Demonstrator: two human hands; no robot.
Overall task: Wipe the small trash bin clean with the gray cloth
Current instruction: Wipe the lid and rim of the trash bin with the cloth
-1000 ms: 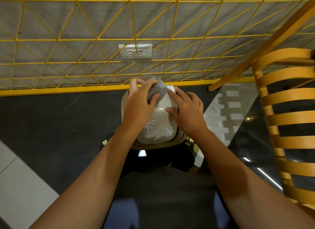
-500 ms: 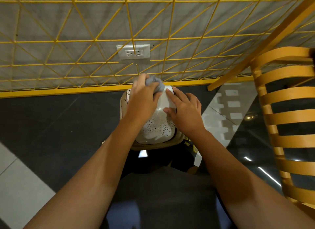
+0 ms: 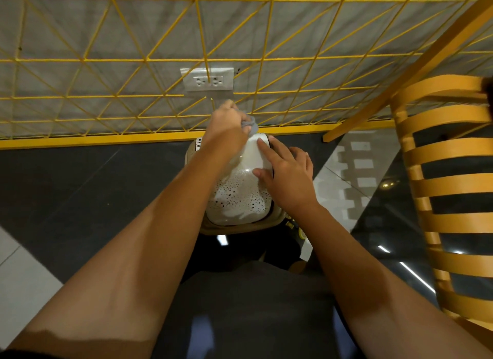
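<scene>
The left hand grips the bunched gray cloth with curled fingers and holds it at the far edge of the small trash bin, whose white top is speckled with dark dots. The right hand lies flat on the right side of that top, fingers straight and spread (nothing is held in it). The bin stands on the dark floor close to a yellow wire grid with a wall socket behind it, and a slatted orange chair stands off to the right.
</scene>
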